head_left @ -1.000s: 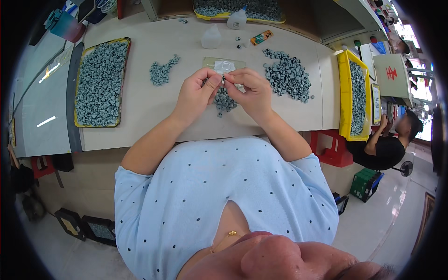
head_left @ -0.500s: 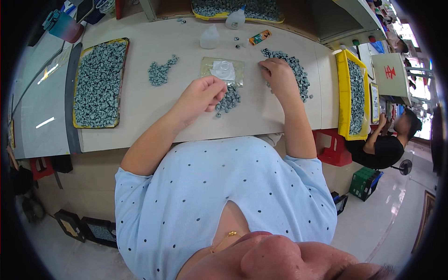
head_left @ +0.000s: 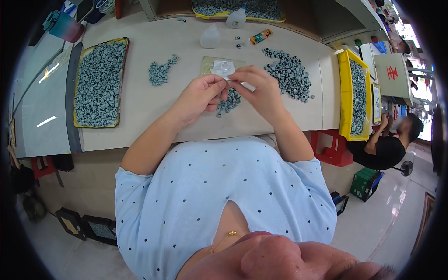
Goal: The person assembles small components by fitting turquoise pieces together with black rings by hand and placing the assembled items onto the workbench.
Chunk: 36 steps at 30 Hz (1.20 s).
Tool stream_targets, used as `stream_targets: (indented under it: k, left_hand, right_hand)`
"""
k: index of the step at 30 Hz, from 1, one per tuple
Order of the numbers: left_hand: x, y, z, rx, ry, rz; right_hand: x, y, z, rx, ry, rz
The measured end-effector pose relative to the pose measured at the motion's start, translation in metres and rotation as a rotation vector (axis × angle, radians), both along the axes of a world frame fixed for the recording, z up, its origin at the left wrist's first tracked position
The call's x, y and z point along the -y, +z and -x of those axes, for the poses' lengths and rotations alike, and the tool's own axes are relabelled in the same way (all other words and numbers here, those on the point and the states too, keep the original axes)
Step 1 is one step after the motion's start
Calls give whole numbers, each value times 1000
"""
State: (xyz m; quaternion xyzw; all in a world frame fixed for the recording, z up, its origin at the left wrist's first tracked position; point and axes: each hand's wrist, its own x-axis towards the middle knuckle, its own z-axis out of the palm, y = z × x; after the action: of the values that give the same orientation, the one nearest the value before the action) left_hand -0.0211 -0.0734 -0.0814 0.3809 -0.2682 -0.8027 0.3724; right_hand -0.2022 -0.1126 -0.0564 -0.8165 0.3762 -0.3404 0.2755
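Note:
My left hand (head_left: 198, 99) is closed in a pinch in front of the clear square mat (head_left: 209, 65), which has a white paper and a small round ring-like piece on it. Fingertip to fingertip with it, my right hand (head_left: 261, 91) also pinches. Whatever lies between the fingers is too small to make out. Just below the hands is a small heap of grey-green pieces (head_left: 227, 103), partly covered by them. A bigger, darker heap of such pieces (head_left: 291, 77) lies right of my right hand, and a small loose group (head_left: 160, 72) lies to the left.
A full tray of pieces (head_left: 120, 56) stands left, a yellow bin (head_left: 345, 93) right. Behind the mat are two translucent bottles, one white (head_left: 210, 37), one blue-tipped (head_left: 236, 18), and an orange-green packet (head_left: 261, 37). A shelf edge overhangs the back. A co-worker (head_left: 389, 144) sits far right.
My right hand has left the dark heap on the right and moved left to meet my left hand's fingertips. The left hand has stayed nearly where it was.

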Motion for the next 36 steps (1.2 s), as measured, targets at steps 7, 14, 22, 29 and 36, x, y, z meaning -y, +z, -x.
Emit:
stream_targets:
  k: [7,14,22,29,36]
  left_hand:
    - [-1,5,-13,-87,11,-43]
    - [-7,5,-31,-86,36,-1]
    - [-10,11,-30,20,50,24]
    - [-9,17,-13,81,113,-35]
    - [-7,17,-12,-45,204,-5]
  right_hand:
    - [-9,-5,-23,105,5,62]
    - [-18,-7,-36,13,-56,41]
    - [-21,6,-32,-34,5,170]
    - [-1,7,-6,-153,51,431]
    - [14,-8,2,-243,122,515]
